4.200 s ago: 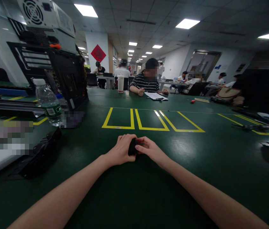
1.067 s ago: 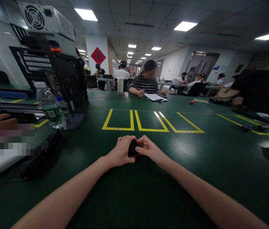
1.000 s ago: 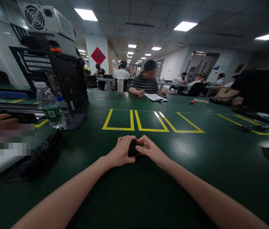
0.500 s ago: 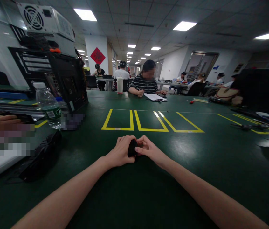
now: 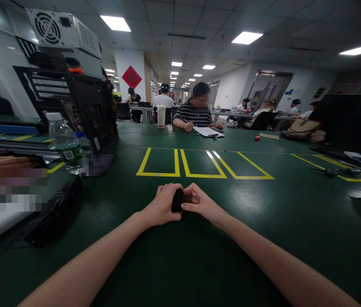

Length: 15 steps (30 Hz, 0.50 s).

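Observation:
Both my hands rest together on the green table [image 5: 263, 221], just in front of three yellow taped rectangles [image 5: 199, 164]. My left hand [image 5: 161, 204] curls its fingers around a small black object [image 5: 177, 200]. My right hand [image 5: 199, 202] closes on the same object from the right, thumb and fingertips pressed against it. Most of the object is hidden between the hands, so I cannot make out what it is.
A water bottle [image 5: 65, 143] and an open black computer case [image 5: 87, 106] stand at the left, with a black bag [image 5: 55, 209] nearer me. Another person's hand [image 5: 4, 162] lies at the far left. A person [image 5: 195, 113] writes across the table beside a paper cup [image 5: 161, 116].
My hands and the black object stay in the same place. A hand of another person has come into view at the far left edge.

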{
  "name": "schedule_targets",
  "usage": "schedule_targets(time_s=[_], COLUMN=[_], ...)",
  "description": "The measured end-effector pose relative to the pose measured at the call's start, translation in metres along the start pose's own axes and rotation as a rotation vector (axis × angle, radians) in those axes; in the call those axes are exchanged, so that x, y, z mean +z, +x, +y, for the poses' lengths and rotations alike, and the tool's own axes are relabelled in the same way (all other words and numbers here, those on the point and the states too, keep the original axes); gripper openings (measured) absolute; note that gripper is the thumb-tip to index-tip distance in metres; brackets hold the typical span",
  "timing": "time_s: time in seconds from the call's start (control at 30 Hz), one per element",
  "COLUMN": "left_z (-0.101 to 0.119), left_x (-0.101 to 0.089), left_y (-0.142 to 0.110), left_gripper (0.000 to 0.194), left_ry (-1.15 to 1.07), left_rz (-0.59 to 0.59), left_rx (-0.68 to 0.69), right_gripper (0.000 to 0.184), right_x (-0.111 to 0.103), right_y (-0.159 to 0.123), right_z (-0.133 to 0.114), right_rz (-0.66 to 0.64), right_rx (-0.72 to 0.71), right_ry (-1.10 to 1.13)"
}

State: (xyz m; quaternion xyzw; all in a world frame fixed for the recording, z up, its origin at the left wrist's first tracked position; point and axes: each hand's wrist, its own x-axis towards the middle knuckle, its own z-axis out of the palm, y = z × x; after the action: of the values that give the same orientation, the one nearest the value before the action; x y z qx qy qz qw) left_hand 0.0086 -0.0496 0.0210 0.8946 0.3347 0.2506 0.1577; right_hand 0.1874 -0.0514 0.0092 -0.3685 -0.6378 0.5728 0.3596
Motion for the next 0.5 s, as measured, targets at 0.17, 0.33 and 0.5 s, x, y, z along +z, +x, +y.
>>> schedule_targets(time_s=[0.17, 0.33, 0.5], left_z=[-0.007, -0.010, -0.010], left_x=[0.009, 0.013, 0.013], left_y=[0.002, 0.002, 0.003], left_gripper=[0.056, 0.055, 0.055], left_ry=[0.006, 0.021, 0.018], left_rz=[0.051, 0.066, 0.056], left_rx=[-0.005, -0.003, -0.013], right_gripper=[0.026, 0.030, 0.037], right_x=[0.002, 0.001, -0.002], right_y=[0.002, 0.005, 0.003], right_z=[0.004, 0.006, 0.002], right_rz=[0.065, 0.063, -0.012], right_rx=[0.035, 0.073, 0.009], right_ry=[-0.012, 0.001, 0.001])
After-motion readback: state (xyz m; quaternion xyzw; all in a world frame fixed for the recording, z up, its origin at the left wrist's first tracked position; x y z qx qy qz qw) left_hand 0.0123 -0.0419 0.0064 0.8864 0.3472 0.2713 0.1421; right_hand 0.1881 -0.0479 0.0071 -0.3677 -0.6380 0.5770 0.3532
